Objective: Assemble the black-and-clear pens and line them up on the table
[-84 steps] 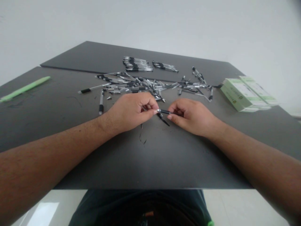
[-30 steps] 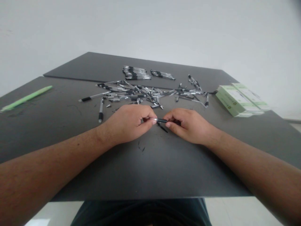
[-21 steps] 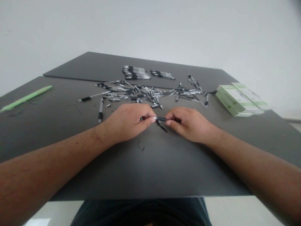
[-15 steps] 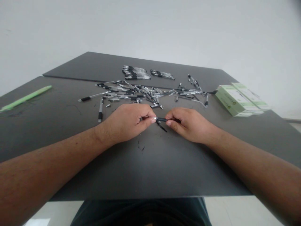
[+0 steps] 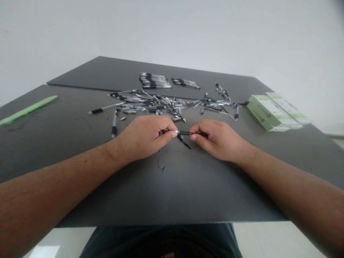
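Observation:
Both hands rest on a dark grey table [image 5: 172, 186] and pinch one black pen [image 5: 185, 133] between them. My left hand [image 5: 146, 136] is closed on the pen's silver tip end. My right hand [image 5: 216, 139] is closed on the black barrel end. A thin black pen part [image 5: 185, 143] lies on the table just below the fingertips. Behind the hands sprawls a loose pile of several black and clear pens and pen parts [image 5: 166, 103].
Two neat rows of pens [image 5: 157, 80] lie at the far side of the table. Green and white boxes [image 5: 274, 111] stand at the right. A long green strip [image 5: 28, 109] lies at the far left. A single pen [image 5: 114, 123] lies left of my left hand.
Both hands stay pinched on the same pen, with small finger shifts. The view has tilted slightly since the oldest frame.

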The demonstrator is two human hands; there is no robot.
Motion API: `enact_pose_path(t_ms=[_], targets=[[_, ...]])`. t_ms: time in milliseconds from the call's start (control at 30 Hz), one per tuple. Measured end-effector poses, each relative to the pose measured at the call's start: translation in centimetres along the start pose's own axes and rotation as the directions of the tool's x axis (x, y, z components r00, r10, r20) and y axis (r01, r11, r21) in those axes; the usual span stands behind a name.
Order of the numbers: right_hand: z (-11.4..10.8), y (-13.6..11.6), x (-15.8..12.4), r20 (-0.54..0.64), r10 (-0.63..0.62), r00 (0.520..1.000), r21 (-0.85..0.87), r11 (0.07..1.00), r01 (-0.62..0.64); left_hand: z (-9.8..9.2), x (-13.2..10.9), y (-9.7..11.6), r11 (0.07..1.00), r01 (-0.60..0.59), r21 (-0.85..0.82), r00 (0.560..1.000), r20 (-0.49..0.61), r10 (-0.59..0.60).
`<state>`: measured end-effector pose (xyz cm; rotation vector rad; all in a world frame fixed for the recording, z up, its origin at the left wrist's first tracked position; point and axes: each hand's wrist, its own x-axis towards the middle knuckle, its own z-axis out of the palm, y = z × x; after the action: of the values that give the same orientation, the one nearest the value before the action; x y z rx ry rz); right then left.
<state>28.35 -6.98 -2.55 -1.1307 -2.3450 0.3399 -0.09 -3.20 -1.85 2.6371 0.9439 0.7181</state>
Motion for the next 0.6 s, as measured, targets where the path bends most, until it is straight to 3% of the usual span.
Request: enact_pose_path(t_ms=[333,600], targets=[[0.11,-0.01,-0.05,-0.001,0.015,1.000,0.008,1.000,-0.015,-0.02,0.06,0.18,1.000,-0.005,-0.002,1.000,-0.011,0.005],[-0.12,0.07,0.02,0.049,0.004,0.999,0.014,1.000,-0.005,-0.16,0.14,0.09,0.996,-0.055,0.070,0.998,0.041,0.052]])
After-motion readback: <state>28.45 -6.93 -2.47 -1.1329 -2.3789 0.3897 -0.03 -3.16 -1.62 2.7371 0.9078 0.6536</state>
